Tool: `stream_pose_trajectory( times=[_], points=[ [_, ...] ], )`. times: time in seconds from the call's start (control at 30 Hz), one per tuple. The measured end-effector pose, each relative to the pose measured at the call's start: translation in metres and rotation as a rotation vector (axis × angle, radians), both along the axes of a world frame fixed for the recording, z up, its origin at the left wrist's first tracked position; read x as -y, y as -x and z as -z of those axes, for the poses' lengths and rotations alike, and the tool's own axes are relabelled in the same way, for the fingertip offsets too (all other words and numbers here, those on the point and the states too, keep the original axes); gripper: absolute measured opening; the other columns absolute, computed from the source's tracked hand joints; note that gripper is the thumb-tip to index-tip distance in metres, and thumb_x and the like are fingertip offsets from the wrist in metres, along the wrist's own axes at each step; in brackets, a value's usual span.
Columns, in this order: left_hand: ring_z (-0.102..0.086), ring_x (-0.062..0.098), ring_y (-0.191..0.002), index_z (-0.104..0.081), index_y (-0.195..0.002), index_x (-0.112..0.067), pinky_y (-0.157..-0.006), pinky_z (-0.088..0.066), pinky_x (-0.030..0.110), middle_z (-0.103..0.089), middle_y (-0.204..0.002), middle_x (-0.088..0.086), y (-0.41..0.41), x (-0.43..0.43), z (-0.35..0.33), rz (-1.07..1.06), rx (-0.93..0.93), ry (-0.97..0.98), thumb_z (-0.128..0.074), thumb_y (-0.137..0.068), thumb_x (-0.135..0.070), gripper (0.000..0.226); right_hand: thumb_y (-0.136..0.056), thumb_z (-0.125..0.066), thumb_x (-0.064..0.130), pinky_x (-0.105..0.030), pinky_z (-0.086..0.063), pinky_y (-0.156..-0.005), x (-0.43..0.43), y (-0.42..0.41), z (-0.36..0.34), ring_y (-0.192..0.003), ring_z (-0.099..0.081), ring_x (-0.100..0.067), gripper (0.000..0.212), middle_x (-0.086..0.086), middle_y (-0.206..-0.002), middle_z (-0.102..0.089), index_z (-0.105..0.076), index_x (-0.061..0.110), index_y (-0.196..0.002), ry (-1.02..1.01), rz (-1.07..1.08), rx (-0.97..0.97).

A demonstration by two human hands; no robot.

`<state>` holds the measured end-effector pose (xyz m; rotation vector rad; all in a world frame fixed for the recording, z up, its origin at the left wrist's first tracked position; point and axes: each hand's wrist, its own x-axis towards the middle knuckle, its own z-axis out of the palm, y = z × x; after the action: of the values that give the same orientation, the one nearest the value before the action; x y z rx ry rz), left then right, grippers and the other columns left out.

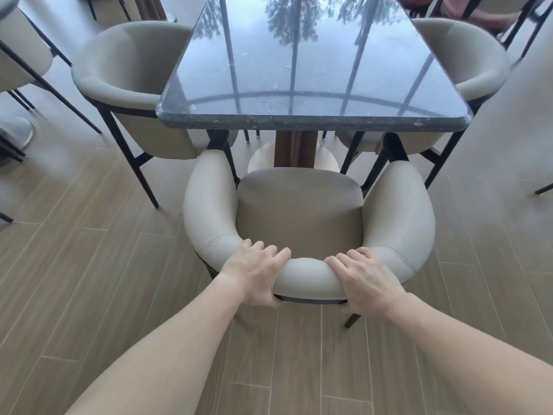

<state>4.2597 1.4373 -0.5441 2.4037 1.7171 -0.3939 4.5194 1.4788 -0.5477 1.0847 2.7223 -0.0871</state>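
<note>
Both hands, left hand (254,272) and right hand (366,281), curl over the padded backrest of the chair (299,217) facing the table (311,121), a firm cushioned hold on something probably fairly heavy, its feet likely sliding on the floor (89,280).

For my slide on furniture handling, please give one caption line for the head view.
Left hand and right hand grip the backrest of a beige chair facing a dark table.

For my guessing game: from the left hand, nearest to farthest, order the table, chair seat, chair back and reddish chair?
1. Chair back, gripped by left hand.
2. Chair seat, just ahead.
3. Table, beyond the seat.
4. Reddish chair, far right, behind table.
</note>
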Motion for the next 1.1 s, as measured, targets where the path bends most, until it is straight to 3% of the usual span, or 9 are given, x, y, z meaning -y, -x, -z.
stream_pose_trajectory(
  times=[0.17, 0.57, 0.73, 1.1],
  points=[
    [-0.042, 0.024, -0.085, -0.044, -0.121, -0.026, -0.087, -0.042, 0.041, -0.054, -0.098, -0.005, 0.032, 0.018, -0.001, -0.026, -0.017, 0.024, -0.067, -0.073, -0.073, 0.072, -0.066, -0.085, 0.046, -0.042, -0.047, -0.101, 0.01, 0.032, 0.003, -0.094, -0.061, -0.026, 0.074, 0.003, -0.105, -0.063, -0.057, 0.02, -0.129, 0.053, -0.021, 0.012],
    [-0.055, 0.023, -0.102, -0.048, -0.128, -0.025, -0.098, -0.042, 0.039, -0.059, -0.112, -0.007, 0.057, 0.017, -0.002, 0.039, -0.026, 0.013, -0.067, -0.074, -0.073, 0.075, -0.076, -0.079, 0.051, -0.038, -0.044, -0.085, 0.01, 0.061, -0.001, -0.095, -0.058, -0.025, 0.066, 0.002, -0.109, -0.058, -0.047, 0.019, -0.124, 0.052, 0.014, 0.037],
    [-0.058, 0.026, -0.097, -0.054, -0.124, -0.021, -0.094, -0.046, 0.041, -0.062, -0.106, -0.005, 0.037, 0.017, -0.001, 0.07, 0.004, -0.024, -0.068, -0.071, -0.068, 0.071, -0.075, -0.078, 0.054, -0.036, -0.044, -0.084, 0.009, 0.041, -0.002, -0.096, -0.058, -0.023, 0.067, 0.003, -0.108, -0.058, -0.047, 0.021, -0.124, 0.056, 0.03, 0.044],
    [-0.053, 0.024, -0.091, -0.047, -0.122, -0.025, -0.09, -0.044, 0.039, -0.056, -0.103, -0.007, -0.015, 0.007, 0.002, 0.034, -0.01, -0.02, -0.064, -0.073, -0.072, 0.07, -0.075, -0.077, 0.052, -0.039, -0.047, -0.087, -0.001, -0.011, -0.003, -0.093, -0.057, -0.024, 0.064, 0.003, -0.106, -0.057, -0.049, 0.02, -0.123, 0.053, 0.023, 0.052]
  ],
)
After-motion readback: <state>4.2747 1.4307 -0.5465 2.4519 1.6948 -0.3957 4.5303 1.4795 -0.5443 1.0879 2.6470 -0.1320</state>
